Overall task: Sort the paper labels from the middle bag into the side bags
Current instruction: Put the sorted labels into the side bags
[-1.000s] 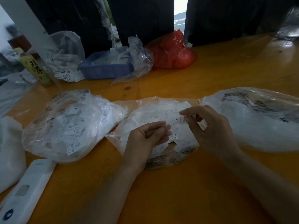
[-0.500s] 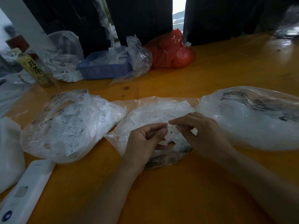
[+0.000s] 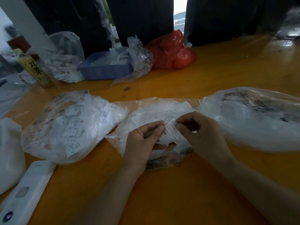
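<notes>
A view from above of a person's two bare hands working at an orange wooden table point(image 3: 186, 200). Three clear plastic bags lie in a row across it. The middle bag point(image 3: 155, 114), holding loose white paper labels, sits directly under the hands. The left hand point(image 3: 141, 143) rests over this bag with its fingers curled, thumb and forefinger pinching one edge of a small white paper label point(image 3: 170, 128). The right hand point(image 3: 203, 133) pinches the opposite edge of the same label, its other fingers bent inward. The label is held just above the middle bag. The left side bag point(image 3: 69, 125) is full of printed labels; the right side bag point(image 3: 253, 119) touches the middle bag. At the far edge stand a blue basket point(image 3: 105, 70), a red bag point(image 3: 172, 52) and a green bottle point(image 3: 34, 69)
</notes>
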